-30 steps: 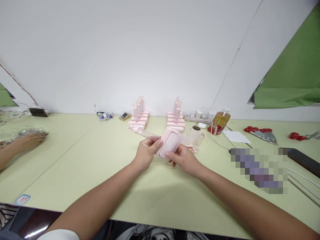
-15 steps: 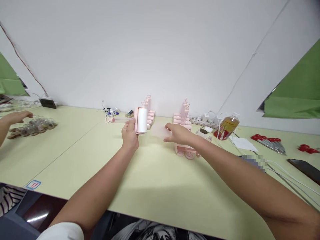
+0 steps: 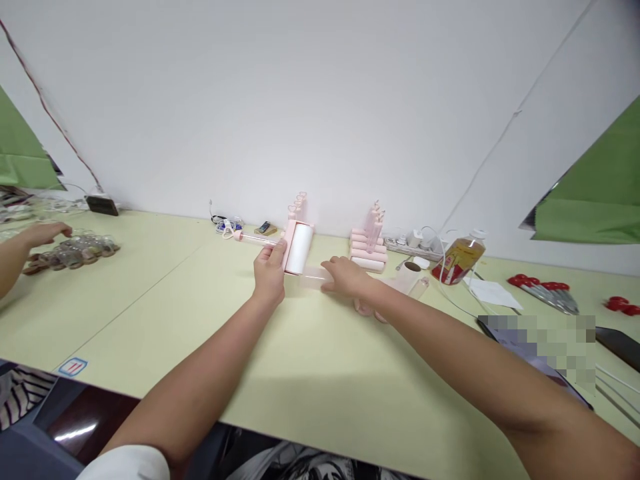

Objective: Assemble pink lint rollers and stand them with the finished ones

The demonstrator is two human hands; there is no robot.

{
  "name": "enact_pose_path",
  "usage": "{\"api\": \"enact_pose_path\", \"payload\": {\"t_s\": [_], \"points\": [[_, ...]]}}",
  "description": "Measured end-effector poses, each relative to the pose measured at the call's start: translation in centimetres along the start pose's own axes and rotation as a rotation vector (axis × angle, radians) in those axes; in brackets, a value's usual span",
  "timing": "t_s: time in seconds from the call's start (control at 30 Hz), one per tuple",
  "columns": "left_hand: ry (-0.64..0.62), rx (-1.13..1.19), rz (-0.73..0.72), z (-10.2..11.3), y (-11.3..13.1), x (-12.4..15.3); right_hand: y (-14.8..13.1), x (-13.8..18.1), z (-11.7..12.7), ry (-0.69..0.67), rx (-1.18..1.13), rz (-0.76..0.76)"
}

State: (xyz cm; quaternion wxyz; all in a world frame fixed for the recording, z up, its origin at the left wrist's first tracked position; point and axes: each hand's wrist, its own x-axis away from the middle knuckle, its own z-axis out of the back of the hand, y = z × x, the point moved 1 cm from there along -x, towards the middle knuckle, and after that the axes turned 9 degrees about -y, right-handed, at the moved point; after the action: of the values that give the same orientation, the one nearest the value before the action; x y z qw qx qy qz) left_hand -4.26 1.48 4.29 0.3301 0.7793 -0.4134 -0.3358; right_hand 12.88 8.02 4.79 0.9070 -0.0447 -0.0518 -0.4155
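Observation:
My left hand (image 3: 271, 272) is closed around a pink lint roller (image 3: 301, 248). Its white sticky roll faces me, tilted, and its clear handle with a heart-shaped loop points left. My right hand (image 3: 345, 276) grips a translucent plastic cover (image 3: 312, 277) at its right end. The cover's left end lies close to the lower edge of the roller; whether they touch I cannot tell. Partly hidden behind my right forearm are pink parts (image 3: 365, 308) and a roll with a brown core (image 3: 413, 267).
More pink lint rollers stand in a stack (image 3: 369, 256) and in another group (image 3: 298, 205) by the wall. To the right are a bottle (image 3: 459, 259), a power strip (image 3: 430, 253) and red-handled tools (image 3: 544, 292). At left, another person's hand (image 3: 47, 233) reaches over clear-topped items (image 3: 83, 250).
The lint roller has tilted and shifted slightly right in my left hand. My right hand has brought the translucent cover lower, near the roller's bottom edge. The view has shifted a little.

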Motion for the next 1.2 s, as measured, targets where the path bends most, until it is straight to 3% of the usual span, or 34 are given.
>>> {"api": "enact_pose_path", "payload": {"t_s": [0.1, 0.17, 0.23, 0.33, 0.43, 0.5, 0.53, 0.7, 0.93, 1.1, 1.2], "points": [[-0.009, -0.057, 0.006, -0.2, -0.4, 0.2, -1.1, 2.3, 0.2, 0.158, -0.153, 0.002], [-0.053, -0.08, 0.012, -0.7, -1.1, 1.0, -2.2, 4.5, -0.2, 0.266, -0.617, 0.04], [-0.146, -0.126, 0.043, -1.5, -2.0, 2.7, -3.2, 6.6, -1.1, 0.236, -1.061, 0.067], [-0.432, -0.294, 0.084, -2.7, -3.0, 6.1, -3.7, 9.4, -2.7, 0.22, -1.49, 0.089], [-0.82, -0.473, -0.051, -3.2, -3.0, 8.5, -2.0, 11.3, -4.2, 0.284, -1.678, 0.009], [-0.98, -0.529, -0.124, -3.1, -2.8, 8.7, -0.4, 12.0, -4.8, 0.27, -1.713, -0.022], [-0.992, -0.524, -0.099, -2.9, -2.8, 8.4, 0.3, 12.3, -5.1, 0.251, -1.704, -0.04], [-0.772, -0.378, 0.252, -1.8, -3.4, 6.0, 0.3, 12.6, -5.9, 0.071, -1.5, -0.012], [-0.955, -0.35, 0.537, -1.1, -3.8, 5.6, -1.8, 12.5, -7.1, -0.062, -1.417, 0.001], [-0.979, -0.364, 0.593, -0.8, -3.4, 5.0, -1.4, 12.8, -7.0, -0.097, -1.381, 0.008], [-1.059, -0.393, 0.64, -0.5, -3.2, 4.7, -1.4, 12.9, -7.1, -0.135, -1.367, 0.015]]}}
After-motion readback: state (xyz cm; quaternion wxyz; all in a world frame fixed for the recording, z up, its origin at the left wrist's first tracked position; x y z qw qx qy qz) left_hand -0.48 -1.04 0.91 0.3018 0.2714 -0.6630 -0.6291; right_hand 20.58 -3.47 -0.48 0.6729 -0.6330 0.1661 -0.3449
